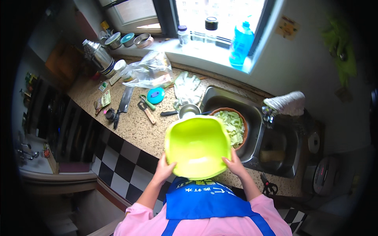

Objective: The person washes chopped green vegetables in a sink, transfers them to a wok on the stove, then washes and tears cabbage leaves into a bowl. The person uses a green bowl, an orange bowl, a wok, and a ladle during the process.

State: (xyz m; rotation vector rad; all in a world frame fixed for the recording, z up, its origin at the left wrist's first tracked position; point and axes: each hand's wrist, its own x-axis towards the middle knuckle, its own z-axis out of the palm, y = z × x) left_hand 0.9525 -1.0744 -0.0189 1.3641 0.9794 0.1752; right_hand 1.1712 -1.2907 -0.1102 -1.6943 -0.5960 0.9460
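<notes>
A lime-green plastic basin (pixel 198 144) is held up before my body, its hollow inside facing the camera. My left hand (pixel 165 168) grips its left rim, with the thumb over the edge. On the opposite side, my right hand (pixel 233 162) holds the right rim the same way. Just beyond the basin, a brown basket of chopped cabbage (pixel 233 126) sits in the left bowl of the steel sink (pixel 254 141), partly hidden by the basin. A small metal pan (pixel 189 111) with a black handle stands on the counter by the basin's far rim.
On the speckled counter (pixel 133 132) lie a cleaver (pixel 126 98), a peeler (pixel 149 103), a teal lid (pixel 155 95), plastic gloves (pixel 186 85) and a clear bag (pixel 150 70). Scissors (pixel 269 186) lie at the right. The faucet (pixel 268 115) stands behind the sink divider. A blue bottle (pixel 241 44) stands on the sill.
</notes>
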